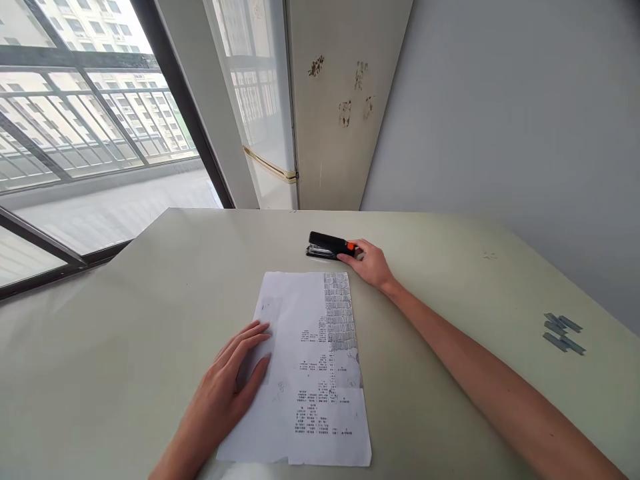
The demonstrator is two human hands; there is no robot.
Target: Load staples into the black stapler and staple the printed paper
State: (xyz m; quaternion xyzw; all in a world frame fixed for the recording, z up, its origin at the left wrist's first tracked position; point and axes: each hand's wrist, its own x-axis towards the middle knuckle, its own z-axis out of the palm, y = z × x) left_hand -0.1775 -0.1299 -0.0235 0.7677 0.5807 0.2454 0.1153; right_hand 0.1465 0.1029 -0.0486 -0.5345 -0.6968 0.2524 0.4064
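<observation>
A black stapler (pixel 326 245) with an orange patch near its right end lies on the table beyond the paper. My right hand (pixel 371 265) grips the stapler's right end between thumb and fingers. The white printed paper (pixel 293 293) lies lengthwise in front of me, its print upside down. Along its upper right edge runs a dense grey band (pixel 341 310) of what look like rows of staples. My left hand (pixel 227 380) rests on the paper's left side, fingers stretched out and slightly apart, holding nothing.
Several grey staple strips (pixel 563 332) lie on the right of the pale table (pixel 125 347). Behind the table stand a white fridge-like cabinet (pixel 250 87) and a panel with brown marks (pixel 345 113). A window (pixel 100 100) is at left, a grey wall (pixel 505 113) at right.
</observation>
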